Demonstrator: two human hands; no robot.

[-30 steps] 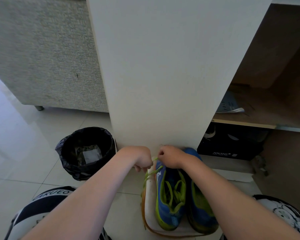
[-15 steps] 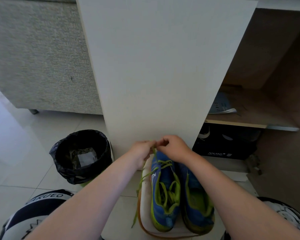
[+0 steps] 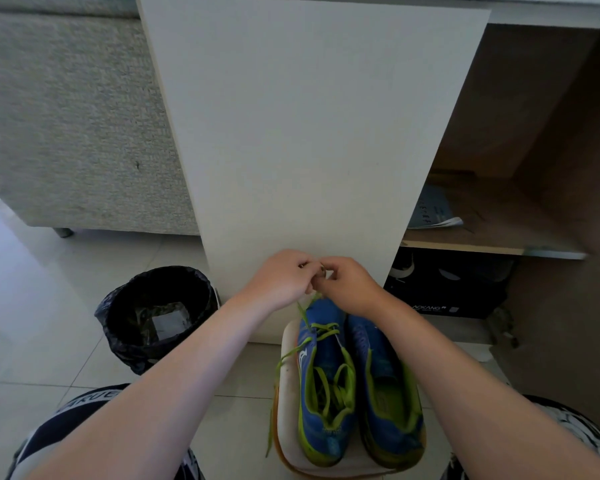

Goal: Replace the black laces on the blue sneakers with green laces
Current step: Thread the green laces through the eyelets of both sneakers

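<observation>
I am counting footwear first: one left sneaker [image 3: 307, 382] and one right sneaker [image 3: 366, 341], making two blue ones. I am making out one green lace [image 3: 321, 332] for certain. I am seeing two hands, the left hand [image 3: 279, 278] and the right hand [image 3: 349, 285]. I am also tallying one black bin [image 3: 118, 344], one black shoebox [image 3: 447, 289] and one booklet [image 3: 433, 211].

left hand [image 3: 278, 279], right hand [image 3: 347, 286] now touching, green lace [image 3: 305, 308] lifted

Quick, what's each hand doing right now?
Left hand: closed, pinching the green lace.
Right hand: closed, pinching the same lace.
</observation>
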